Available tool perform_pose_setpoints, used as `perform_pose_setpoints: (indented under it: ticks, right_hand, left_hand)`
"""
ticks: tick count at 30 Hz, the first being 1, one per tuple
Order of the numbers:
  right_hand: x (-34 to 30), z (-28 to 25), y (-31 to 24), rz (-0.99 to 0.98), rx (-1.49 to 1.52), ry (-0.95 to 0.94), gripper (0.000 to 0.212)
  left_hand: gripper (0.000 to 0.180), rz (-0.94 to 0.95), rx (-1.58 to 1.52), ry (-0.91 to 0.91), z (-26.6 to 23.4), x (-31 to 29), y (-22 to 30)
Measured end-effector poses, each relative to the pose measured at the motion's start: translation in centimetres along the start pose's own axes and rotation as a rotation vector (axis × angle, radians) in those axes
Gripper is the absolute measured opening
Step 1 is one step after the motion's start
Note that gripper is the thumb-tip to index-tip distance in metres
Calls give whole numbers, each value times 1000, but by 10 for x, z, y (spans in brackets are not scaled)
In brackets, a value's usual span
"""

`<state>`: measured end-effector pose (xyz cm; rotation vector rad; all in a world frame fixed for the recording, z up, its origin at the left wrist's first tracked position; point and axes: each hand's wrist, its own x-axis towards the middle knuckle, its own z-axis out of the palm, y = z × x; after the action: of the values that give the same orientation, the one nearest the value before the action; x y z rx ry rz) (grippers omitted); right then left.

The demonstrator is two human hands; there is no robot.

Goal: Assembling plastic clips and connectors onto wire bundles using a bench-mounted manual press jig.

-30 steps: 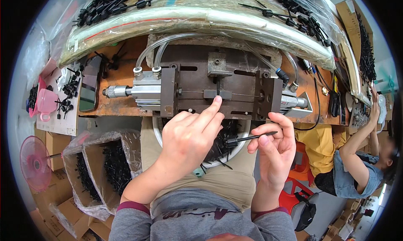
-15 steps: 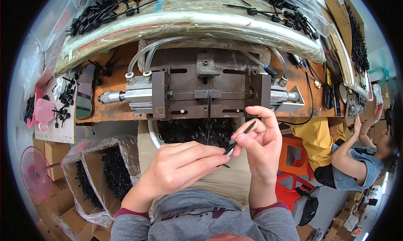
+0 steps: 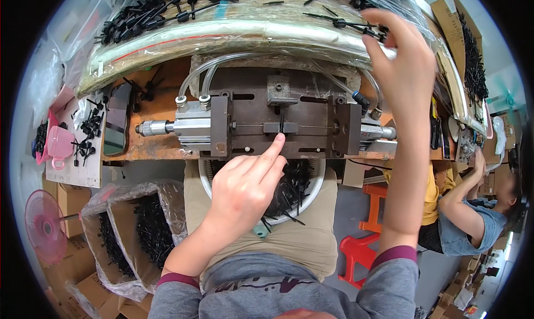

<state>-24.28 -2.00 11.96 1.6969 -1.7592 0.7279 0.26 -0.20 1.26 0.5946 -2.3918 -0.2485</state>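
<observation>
My left hand point(image 3: 245, 183) reaches to the metal clamping fixture point(image 3: 239, 110) on the bench. Its index finger is stretched, with the tip at the front of the small centre block point(image 3: 271, 128). A thin black rod point(image 3: 281, 116) stands in the slot of that block, its near end hidden by the fingertip. At the far right my right hand point(image 3: 409, 58) is over the plastic-lined tray point(image 3: 311, 34), thumb and index finger apart. Beside its fingers lie black rod-shaped parts point(image 3: 340, 23). I see nothing held in it.
Air cylinders point(image 3: 192, 124) with clear hoses flank the fixture. A round white tub point(image 3: 320, 188) of black parts sits at my lap. Lined boxes point(image 3: 119, 224) of parts and a pink fan point(image 3: 47, 227) stand left. A red stool point(image 3: 356, 258) and a co-worker point(image 3: 467, 213) are right.
Both hands were together over my lap, holding a slim black rod. The left has moved forward to the fixture block; the right has moved up and right to the tray. That rod left both hands.
</observation>
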Motion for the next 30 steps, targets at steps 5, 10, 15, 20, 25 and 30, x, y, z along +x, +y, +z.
perform_pose_setpoints:
  ticks: [5,10,15,20,25,30]
  right_hand:
    - [47,47,48,-174,-187,-273,35]
    - [61,54,51,-88,-141,-495,36]
    - [55,39,62,32,272,-305,24]
    - [26,-8,1,386,923,-308,18]
    - [-43,-24,-59,741,1390,-602,19]
    - [-90,-20,-78,923,1584,-663,15]
  left_hand:
    - [27,-49,31,-18,1,8,1]
    - [26,-66,19,-18,3,5,-2]
    - [26,-62,13,-9,6,5,0]
    - [30,-76,-58,-37,-2,6,0]
    - [45,-204,-406,97,-23,3,14]
    - [40,-38,-406,180,-30,4,16]
